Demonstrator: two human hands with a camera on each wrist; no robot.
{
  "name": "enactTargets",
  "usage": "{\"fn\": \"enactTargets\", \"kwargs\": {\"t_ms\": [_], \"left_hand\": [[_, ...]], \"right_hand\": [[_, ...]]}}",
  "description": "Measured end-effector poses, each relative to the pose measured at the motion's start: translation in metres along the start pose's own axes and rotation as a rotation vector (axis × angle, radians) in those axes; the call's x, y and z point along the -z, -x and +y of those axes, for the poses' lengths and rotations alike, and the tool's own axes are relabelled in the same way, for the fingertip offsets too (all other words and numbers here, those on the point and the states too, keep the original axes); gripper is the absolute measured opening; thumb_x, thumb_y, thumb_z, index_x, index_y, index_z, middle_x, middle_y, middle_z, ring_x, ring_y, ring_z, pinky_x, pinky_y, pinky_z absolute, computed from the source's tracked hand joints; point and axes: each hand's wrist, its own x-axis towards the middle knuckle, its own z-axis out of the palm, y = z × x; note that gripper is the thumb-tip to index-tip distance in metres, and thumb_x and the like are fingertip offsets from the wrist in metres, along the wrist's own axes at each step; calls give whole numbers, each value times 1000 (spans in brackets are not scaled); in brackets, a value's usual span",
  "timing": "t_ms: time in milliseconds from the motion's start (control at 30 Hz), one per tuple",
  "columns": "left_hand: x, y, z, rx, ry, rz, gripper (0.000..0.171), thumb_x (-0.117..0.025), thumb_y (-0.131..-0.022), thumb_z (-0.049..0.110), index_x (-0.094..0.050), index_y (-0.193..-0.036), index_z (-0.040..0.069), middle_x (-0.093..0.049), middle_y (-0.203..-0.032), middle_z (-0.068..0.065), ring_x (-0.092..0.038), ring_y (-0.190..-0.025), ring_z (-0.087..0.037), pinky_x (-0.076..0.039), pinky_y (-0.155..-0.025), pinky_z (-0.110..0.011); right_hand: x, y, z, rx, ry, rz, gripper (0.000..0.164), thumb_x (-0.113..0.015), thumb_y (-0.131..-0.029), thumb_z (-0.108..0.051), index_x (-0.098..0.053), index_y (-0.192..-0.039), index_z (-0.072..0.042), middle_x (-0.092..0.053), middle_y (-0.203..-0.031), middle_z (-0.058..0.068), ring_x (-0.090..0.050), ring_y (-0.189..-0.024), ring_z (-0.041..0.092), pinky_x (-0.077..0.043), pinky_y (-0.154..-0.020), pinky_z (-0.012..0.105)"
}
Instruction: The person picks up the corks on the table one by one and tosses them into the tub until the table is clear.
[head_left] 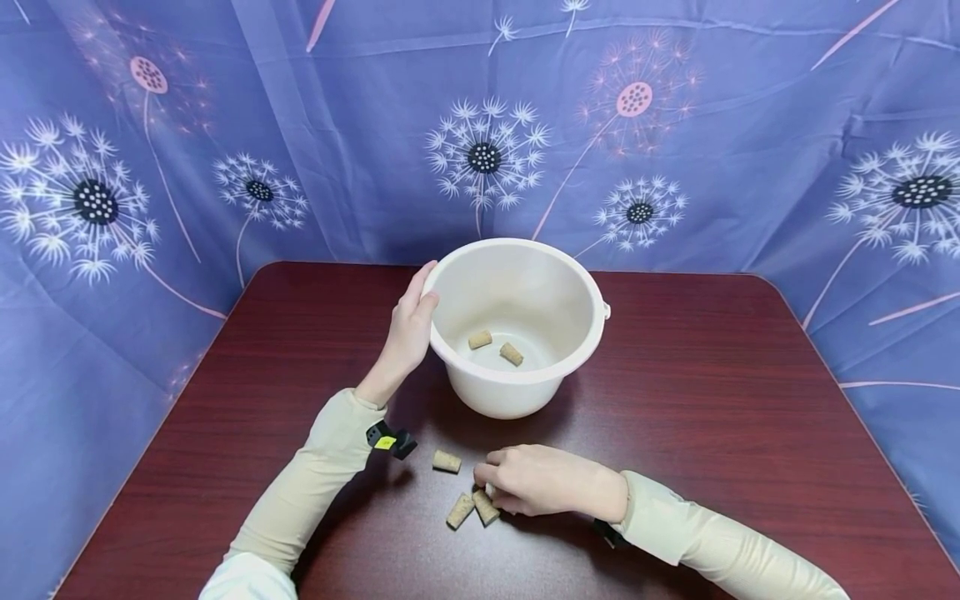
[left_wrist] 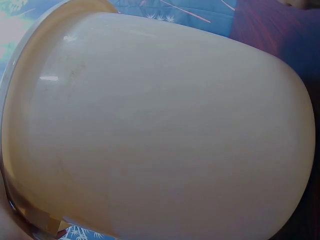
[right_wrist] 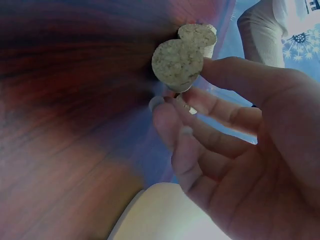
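Note:
A white plastic bucket [head_left: 504, 392] stands on the table, tilted toward the head camera. My left hand [head_left: 408, 329] grips its rim at the left side, thumb near the edge; the bucket's wall fills the left wrist view. Inside lie two corks, one on the left [head_left: 480, 339] and one on the right [head_left: 512, 354]. In front of the bucket my right hand [head_left: 536, 479] pinches a cork [right_wrist: 177, 65] between thumb and fingers, low at the tabletop. Beside that cork lies another cork [head_left: 460, 511], and a further cork [head_left: 446, 461] sits nearer the bucket.
The dark red wood-grain table [head_left: 712, 375] has rounded back corners. A blue curtain [head_left: 360, 125] printed with dandelions hangs behind it and along both sides. A black wrist camera [head_left: 392, 440] with a yellow label is strapped under my left wrist.

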Motion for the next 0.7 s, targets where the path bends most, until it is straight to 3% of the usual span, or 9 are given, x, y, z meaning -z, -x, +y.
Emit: {"fn": "enactTargets", "kwargs": {"t_ms": [233,467,700], "left_hand": [[0,0,-1,-5,1,-3,51,-35,-99,15,-34,-150,13,-43,-150,-11,-51,-127,-30,-46,-100,-48],[0,0,-1,2,5,-5,51,-35,-100,15,-34,-151,13,-42,-150,-11,-50,-128,-30,-46,-101,-48],[0,0,0,-3,8,-3,51,-35,-100,15,-34,-151,13,-42,-151,-11,-49,-129,-29,-44,-103,-47]], "right_hand": [[-3,1,-1,-19,-41,-5,17,-71,-83,-23,-55,-81,-17,-55,-67,-13,-47,-52,1,-42,-50,15],[-2,3,-1,-17,-4,-35,22,-75,-79,-26,-54,-77,-20,-56,-67,-13,-53,-55,3,-44,-52,16],[1,4,-1,2,50,-4,19,-73,-79,-26,-56,-74,-20,-55,-67,-13,-52,-56,3,-46,-54,17]]}}
